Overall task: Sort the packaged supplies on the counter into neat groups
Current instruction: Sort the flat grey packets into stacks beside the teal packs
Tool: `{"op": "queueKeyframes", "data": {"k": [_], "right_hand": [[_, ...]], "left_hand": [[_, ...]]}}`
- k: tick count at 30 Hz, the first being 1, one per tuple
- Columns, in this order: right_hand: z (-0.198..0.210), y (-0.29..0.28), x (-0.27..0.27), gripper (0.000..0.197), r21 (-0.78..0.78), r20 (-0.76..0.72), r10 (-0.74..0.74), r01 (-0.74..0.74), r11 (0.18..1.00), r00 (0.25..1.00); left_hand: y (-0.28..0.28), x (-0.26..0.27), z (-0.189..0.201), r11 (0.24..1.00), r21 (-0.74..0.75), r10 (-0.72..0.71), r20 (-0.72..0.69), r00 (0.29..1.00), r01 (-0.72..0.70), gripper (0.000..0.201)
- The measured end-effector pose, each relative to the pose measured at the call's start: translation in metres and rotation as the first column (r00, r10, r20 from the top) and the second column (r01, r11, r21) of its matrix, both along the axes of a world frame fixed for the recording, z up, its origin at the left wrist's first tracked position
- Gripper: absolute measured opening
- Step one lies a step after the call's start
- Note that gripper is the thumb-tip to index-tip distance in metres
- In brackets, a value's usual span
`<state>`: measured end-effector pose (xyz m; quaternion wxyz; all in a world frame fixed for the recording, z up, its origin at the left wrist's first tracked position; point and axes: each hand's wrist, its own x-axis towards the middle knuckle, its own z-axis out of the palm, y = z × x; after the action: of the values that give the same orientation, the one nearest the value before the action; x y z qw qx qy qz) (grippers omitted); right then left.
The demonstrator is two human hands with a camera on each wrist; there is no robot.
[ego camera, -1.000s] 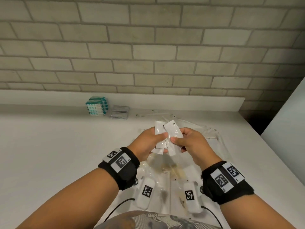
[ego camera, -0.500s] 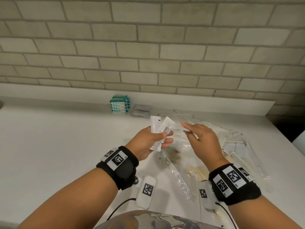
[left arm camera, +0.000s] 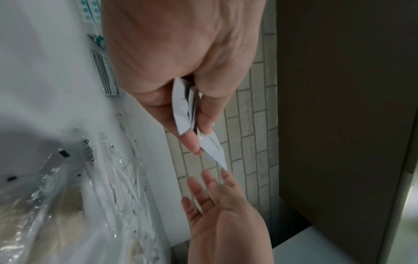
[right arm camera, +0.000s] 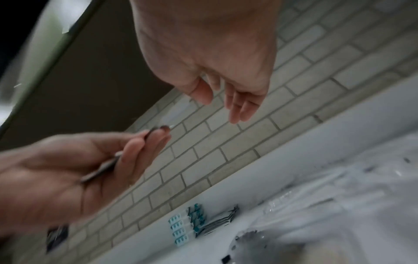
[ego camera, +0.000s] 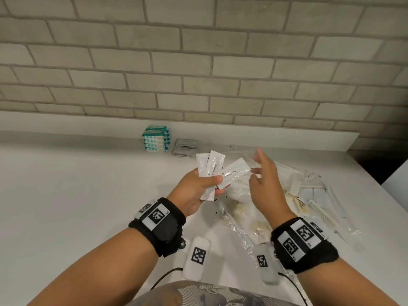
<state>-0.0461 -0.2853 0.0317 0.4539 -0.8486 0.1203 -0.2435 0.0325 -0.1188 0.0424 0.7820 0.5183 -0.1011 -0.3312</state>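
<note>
Three flat white paper sachets [ego camera: 217,171], oblong and printed with "Toothpaste", are fanned out in the left hand [ego camera: 196,191] at the centre of the head view. Its thumb is pinched over their lower ends against curled fingers. Two of them stand nearly upright with their long axes running up the frame; the third leans to the upper right, and its far tip reaches toward the right hand [ego camera: 265,184]. That right hand hovers just beside the tip with its fingers loosely spread, holding nothing. In the left wrist view the sachets [left arm camera: 187,116] show edge-on as thin, smooth, slightly glossy sheets.

At the back of the smooth white bench [ego camera: 77,195], in the upper middle of the frame, sits a stack of teal-and-white packets [ego camera: 156,142]; four or five layers show, lying flat. Just to the right of it is a low pile of grey foil packets [ego camera: 185,147], whose count I cannot tell.

To the right and lower centre lies a heap of crinkled clear plastic wrappers [ego camera: 242,217], each holding a pale item. Among them is one white toothed comb [ego camera: 320,212], lying diagonally toward the lower right. Behind everything stands a matte grey brick wall [ego camera: 198,62].
</note>
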Motion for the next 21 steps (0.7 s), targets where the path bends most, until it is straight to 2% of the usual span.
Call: {"op": "queueKeyframes", "data": {"k": [2, 4, 6, 8, 12, 14, 16, 19, 21], "right_hand": [[-0.001, -0.005, 0.0, 0.035, 0.308, 0.018, -0.008, 0.002, 0.952, 1.0], [0.001, -0.002, -0.001, 0.018, 0.501, -0.003, 0.094, -0.08, 0.862, 0.996], [0.004, 0.005, -0.001, 0.018, 0.518, -0.017, 0.167, -0.134, 0.845, 0.986], [0.007, 0.008, 0.001, 0.019, 0.513, 0.004, 0.178, -0.155, 0.844, 0.984], [0.009, 0.001, 0.004, 0.006, 0.591, 0.057, 0.15, -0.154, 0.792, 0.987], [0.009, -0.005, 0.0, 0.007, 0.621, 0.078, 0.146, -0.163, 0.766, 0.986], [0.009, -0.009, -0.003, 0.015, 0.67, 0.115, 0.155, -0.192, 0.717, 0.981], [0.009, -0.008, -0.005, 0.045, 0.758, 0.096, 0.242, -0.228, 0.611, 0.966], [0.008, -0.003, -0.006, 0.045, 0.751, 0.041, 0.264, -0.204, 0.628, 0.964]], "left_hand": [[0.0, 0.002, -0.002, 1.0, -0.016, 0.011, -0.005, 1.0, -0.011, 0.025], [-0.001, 0.001, -0.002, 1.0, -0.014, -0.014, -0.002, 1.0, 0.014, 0.025], [-0.005, -0.002, -0.001, 0.997, 0.017, -0.074, 0.015, 0.997, 0.074, 0.029], [-0.009, -0.005, 0.001, 0.991, 0.041, -0.126, 0.017, 0.992, 0.125, 0.034], [-0.011, -0.006, 0.004, 0.99, -0.002, -0.138, -0.103, 0.985, 0.138, 0.027], [-0.011, -0.007, 0.007, 0.989, -0.011, -0.147, -0.085, 0.985, 0.146, 0.025], [-0.011, -0.007, 0.007, 0.991, 0.034, -0.132, 0.006, 0.991, 0.132, 0.025], [-0.011, -0.012, 0.009, 0.982, 0.091, -0.172, 0.114, 0.978, 0.162, 0.026], [-0.01, -0.013, 0.009, 0.968, 0.139, -0.228, 0.134, 0.964, 0.21, 0.023]]}}
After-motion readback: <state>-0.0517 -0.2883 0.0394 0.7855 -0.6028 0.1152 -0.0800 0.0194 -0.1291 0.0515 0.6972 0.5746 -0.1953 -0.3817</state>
